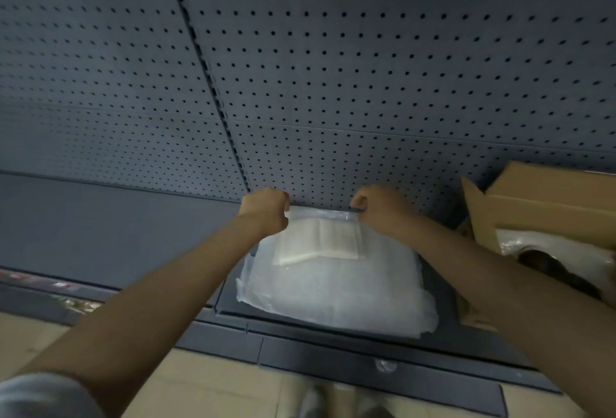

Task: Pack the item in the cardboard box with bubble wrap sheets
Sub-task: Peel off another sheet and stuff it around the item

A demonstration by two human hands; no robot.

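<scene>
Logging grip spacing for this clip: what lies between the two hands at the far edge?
In the head view, the bubble wrap sheet's raised far edge spans from left hand to right hand, with the pegboard wall behind it.

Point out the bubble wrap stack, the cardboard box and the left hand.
bubble wrap stack [336, 287]: head view, middle of the top sheet.
cardboard box [546, 214]: head view, its near brown wall.
left hand [266, 212]: head view, back of the hand, gripping the sheet's far edge.

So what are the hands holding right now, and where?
Both the left hand and right hand pinch the bubble wrap sheet by its far edge, one at each far corner.
</scene>
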